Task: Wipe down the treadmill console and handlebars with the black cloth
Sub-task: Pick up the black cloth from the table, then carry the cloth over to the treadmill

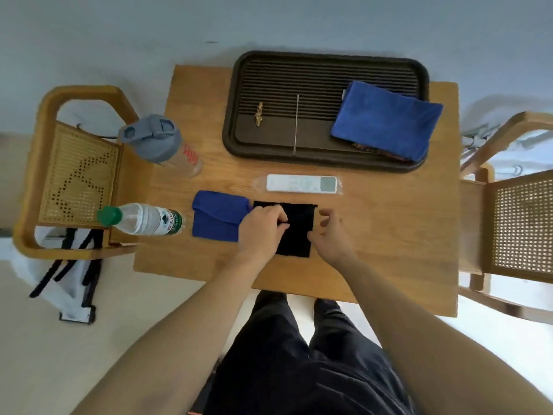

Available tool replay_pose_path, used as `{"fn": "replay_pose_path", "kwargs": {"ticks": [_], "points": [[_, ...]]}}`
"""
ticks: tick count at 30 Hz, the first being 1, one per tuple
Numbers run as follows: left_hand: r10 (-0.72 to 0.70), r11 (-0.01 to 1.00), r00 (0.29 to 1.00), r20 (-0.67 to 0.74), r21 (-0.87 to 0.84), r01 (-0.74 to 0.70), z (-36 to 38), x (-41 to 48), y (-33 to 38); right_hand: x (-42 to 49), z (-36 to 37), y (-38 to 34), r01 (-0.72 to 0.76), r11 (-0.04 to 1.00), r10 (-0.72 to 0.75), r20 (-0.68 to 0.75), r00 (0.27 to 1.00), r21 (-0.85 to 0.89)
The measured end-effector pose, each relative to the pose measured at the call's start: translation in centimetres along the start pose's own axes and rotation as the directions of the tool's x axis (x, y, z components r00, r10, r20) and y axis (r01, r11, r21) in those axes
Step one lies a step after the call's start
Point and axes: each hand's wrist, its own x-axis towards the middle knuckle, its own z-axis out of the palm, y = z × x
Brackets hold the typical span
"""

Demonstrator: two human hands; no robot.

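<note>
- I see the black cloth (296,232) lying flat on the wooden surface (389,235), near its near edge.
- My left hand (263,232) rests on the cloth's left part, its grip pinching a fold of the fabric.
- My right hand (327,235) hovers at the cloth's right edge, fingers curled but released, grasping nothing.
- A folded blue cloth (220,215) touches it on the left; a white remote (300,184) lies just beyond.
- A dark tray (236,115) sits farther off.
</note>
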Motion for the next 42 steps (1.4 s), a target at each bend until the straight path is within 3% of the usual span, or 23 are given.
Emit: {"fn": "replay_pose_path", "kwargs": {"ticks": [3,7,12,14,16,18,21,23,27,29,32,34,37,39,42], "points": [[0.035,0.998,0.991,-0.127,-0.052,-0.042,-1.3,-1.6,2.6,-1.4,-2.7,-0.7,0.227,0.974,-0.227,-0.015,0.974,-0.024],[0.152,0.977,0.958,-0.242,-0.110,-0.182,-4.5,-2.1,6.1,-3.2,-6.2,-2.9,0.473,0.878,-0.471,0.035,0.881,-0.079],[0.220,0.952,0.940,-0.259,-0.153,-0.265,-9.6,-1.3,9.0,-5.1,-10.1,-6.2,0.563,0.820,-0.571,-0.096,0.815,-0.101],[0.216,0.947,0.956,-0.198,-0.198,-0.255,-10.7,-0.9,8.9,-6.0,-11.8,-7.5,0.568,0.821,-0.571,-0.115,0.813,-0.061],[0.167,0.913,0.978,-0.121,-0.356,-0.200,-11.3,-0.7,8.9,-6.7,-13.2,-8.5,0.548,0.836,-0.545,-0.096,0.833,0.008],[0.100,0.830,0.994,-0.048,-0.547,-0.110,-11.4,-0.9,9.2,-7.0,-14.1,-9.1,0.518,0.854,-0.511,-0.106,0.853,0.055],[0.085,0.710,0.990,0.116,-0.704,0.021,-11.3,-1.3,9.4,-7.0,-15.0,-9.4,0.495,0.856,-0.476,-0.147,0.867,0.150],[0.119,0.686,0.947,0.297,-0.715,0.138,-11.0,-1.6,9.1,-7.4,-14.9,-9.8,0.463,0.850,-0.447,-0.120,0.886,0.252],[0.129,0.801,0.780,0.612,-0.528,0.282,-10.1,-3.6,7.1,-8.4,-12.8,-11.8,0.395,0.852,-0.444,0.071,0.893,0.344],[0.058,0.782,0.749,0.660,-0.496,0.377,-9.9,-5.5,5.1,-8.2,-10.8,-12.8,0.375,0.890,-0.436,0.239,0.868,0.260],[-0.190,0.677,0.779,0.597,-0.495,0.544,-10.1,-9.6,0.9,-7.8,-6.2,-14.0,0.419,0.908,-0.365,0.484,0.795,-0.004],[-0.352,0.599,0.797,0.490,-0.537,0.594,-10.4,-13.2,-2.4,-8.2,-2.2,-14.7,0.505,0.842,-0.292,0.627,0.722,-0.189],[-0.501,0.478,0.803,0.322,-0.670,0.567,-11.0,-19.3,-6.6,-10.3,4.6,-16.0,0.580,0.753,-0.179,0.751,0.636,-0.311],[-0.616,0.418,0.759,0.212,-0.729,0.542,-11.3,-23.4,-9.1,-12.4,9.4,-16.9,0.617,0.725,-0.146,0.807,0.572,-0.306],[-0.760,0.299,0.637,0.132,-0.799,0.522,-11.4,-29.3,-13.5,-16.0,16.4,-18.2,0.700,0.644,-0.069,0.888,0.455,-0.309]]}}
